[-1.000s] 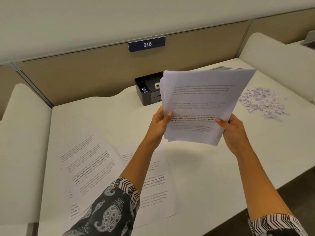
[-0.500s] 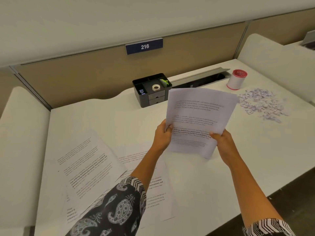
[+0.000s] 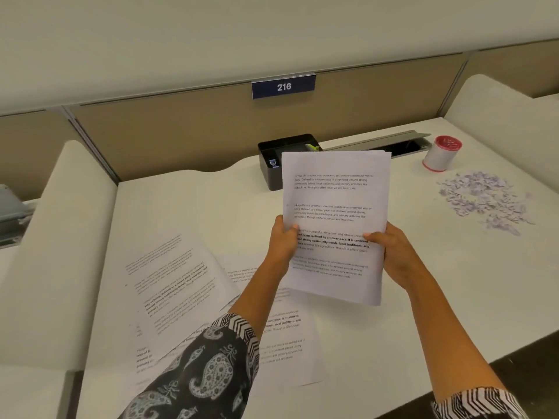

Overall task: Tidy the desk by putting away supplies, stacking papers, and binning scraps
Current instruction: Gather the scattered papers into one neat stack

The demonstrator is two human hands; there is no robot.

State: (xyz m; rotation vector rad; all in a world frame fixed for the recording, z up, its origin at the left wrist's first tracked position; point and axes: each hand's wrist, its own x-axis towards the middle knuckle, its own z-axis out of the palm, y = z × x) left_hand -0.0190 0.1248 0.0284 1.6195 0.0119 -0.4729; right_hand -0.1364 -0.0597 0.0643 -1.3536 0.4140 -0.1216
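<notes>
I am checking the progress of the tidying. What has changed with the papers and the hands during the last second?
The sheaf of papers, fanned out and tilted a second ago, is now squared up, stands straight and is held lower. The left hand and right hand grip its side edges as before. The loose sheets, paper scraps, black organizer and red-topped container stayed in place.

Papers, scraps and supplies on the desk (image 3: 429,285)
A squared stack of printed sheets (image 3: 335,204) stood nearly upright, gripped at its side edges by the left hand (image 3: 284,240) and right hand (image 3: 393,255). Loose printed pages (image 3: 178,285) lay overlapping at the near left. Paper scraps (image 3: 484,198) lay scattered far right. A black organizer (image 3: 270,172) stood behind the stack.
</notes>
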